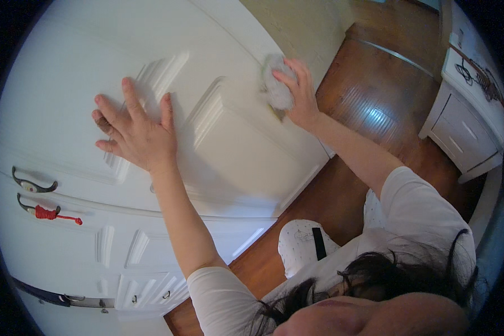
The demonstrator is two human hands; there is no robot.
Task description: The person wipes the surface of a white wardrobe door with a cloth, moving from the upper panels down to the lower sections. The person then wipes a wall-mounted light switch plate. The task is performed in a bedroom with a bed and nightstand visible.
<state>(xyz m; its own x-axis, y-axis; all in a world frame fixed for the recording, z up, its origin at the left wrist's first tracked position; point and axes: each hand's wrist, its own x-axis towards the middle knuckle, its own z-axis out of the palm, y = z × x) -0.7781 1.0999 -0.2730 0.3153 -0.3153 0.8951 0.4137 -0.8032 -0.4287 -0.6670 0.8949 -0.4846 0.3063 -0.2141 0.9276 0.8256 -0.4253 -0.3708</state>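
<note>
My left hand (138,130) lies with spread fingers against a white panelled wardrobe door (252,155); a brown band, perhaps a bandage, wraps one finger. Up at the door's edge, near the wall, my right hand (300,90) holds a greyish-white cloth or pad (278,82) against the white surface. The cloth is blurred, so its exact kind cannot be told. Below my left hand are two curved metal door handles, one bare (34,185) and one wrapped with red cord (46,213).
A white bedside cabinet (462,130) with a dark cable (465,74) on top stands at the right on the brown wooden floor (361,84). More white doors with small handles (166,295) are at the lower left. A beige wall (306,29) adjoins the wardrobe.
</note>
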